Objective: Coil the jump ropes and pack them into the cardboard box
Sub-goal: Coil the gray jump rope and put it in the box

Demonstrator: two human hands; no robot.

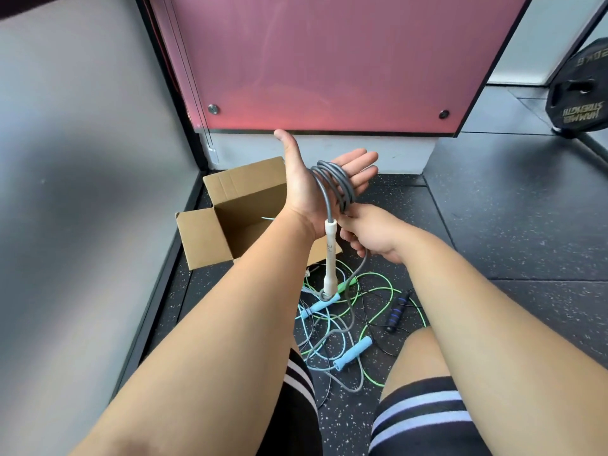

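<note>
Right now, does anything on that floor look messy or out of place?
Yes: the jump ropes lie in a tangle on the floor, green, light blue and black cords crossing one another. The grey rope half-wound round the left hand trails down into that heap.

speckled floor [493,225]: cardboard box [210,238], tangled ropes [348,324]

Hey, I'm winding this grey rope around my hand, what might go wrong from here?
1. The loops of the grey rope sit loose on the open left hand; they could slip off the fingers and uncoil.
2. Its free length, fed by the right hand, runs down into the tangle of green rope and blue handles; pulling may snag or drag them along.
3. The hanging white handle could swing.
</note>
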